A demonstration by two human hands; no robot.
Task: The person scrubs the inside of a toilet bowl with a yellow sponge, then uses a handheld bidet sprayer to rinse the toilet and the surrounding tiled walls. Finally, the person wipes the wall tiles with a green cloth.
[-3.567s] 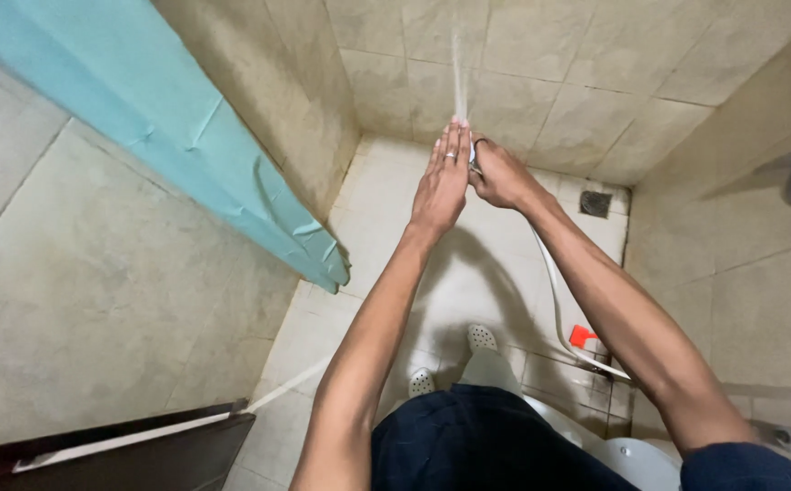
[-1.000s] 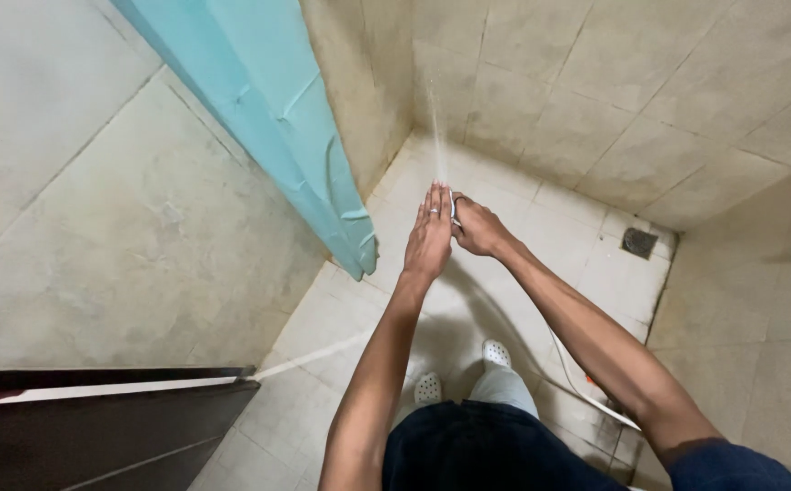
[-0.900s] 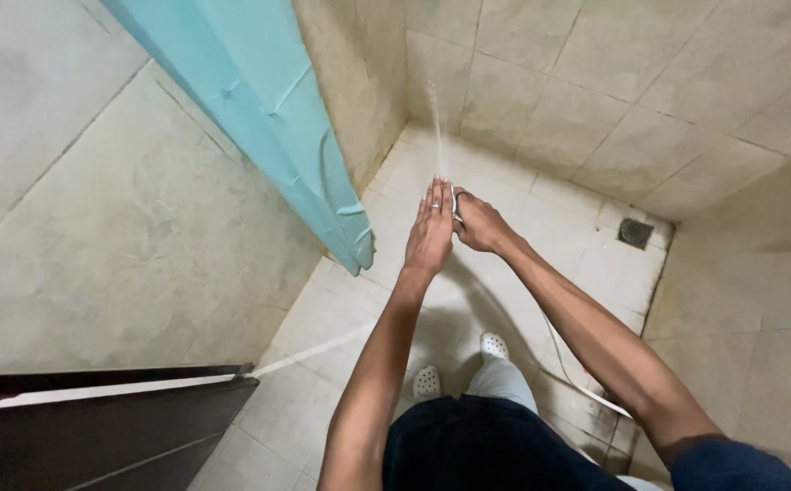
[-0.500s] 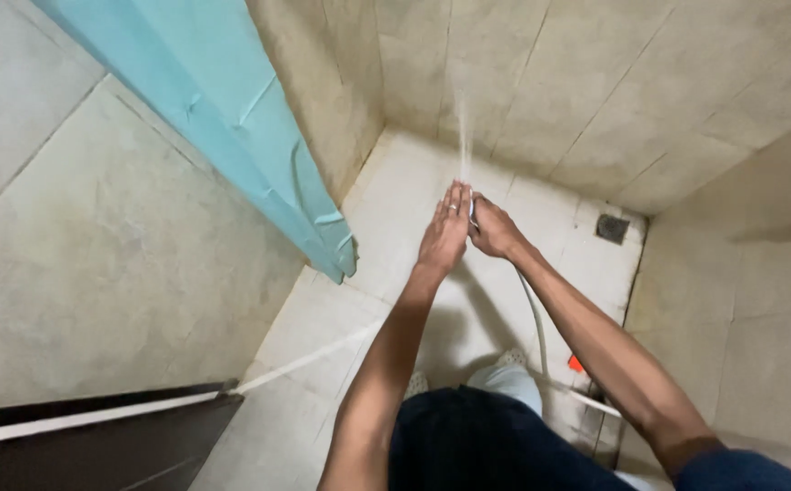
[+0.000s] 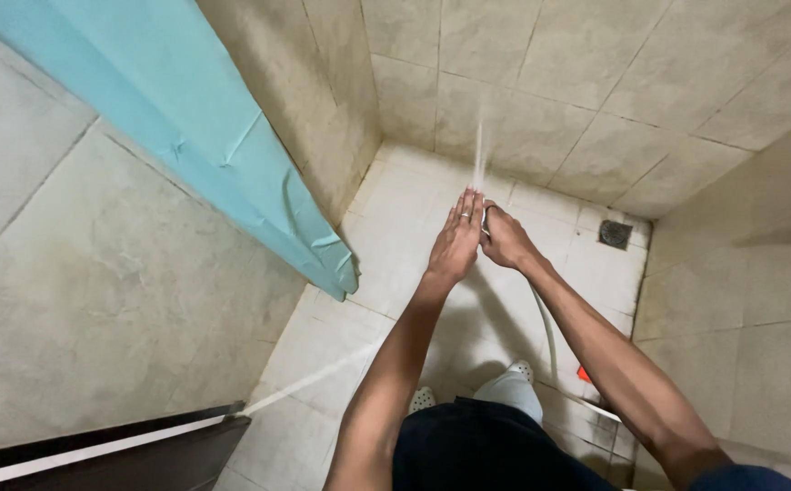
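Note:
My right hand (image 5: 505, 238) is closed around a small metal hand sprayer (image 5: 485, 209), of which only the tip shows. A thin jet of water (image 5: 479, 155) shoots from it toward the tiled back wall. My left hand (image 5: 456, 241) is held flat with fingers together, a ring on one finger, pressed against the side of the sprayer and my right hand. A pale hose (image 5: 548, 332) runs from under my right forearm down toward my legs. Both arms stretch out over the white tiled floor.
A light blue shower curtain (image 5: 186, 136) hangs diagonally at the left. Beige tiled walls close in the back and right. A floor drain (image 5: 615, 234) sits in the far right corner. A dark door edge (image 5: 95, 450) is at the lower left. My slippered feet (image 5: 423, 398) stand below.
The view has shifted slightly; the hands stay together on the sprayer and the water jet keeps spraying toward the back wall.

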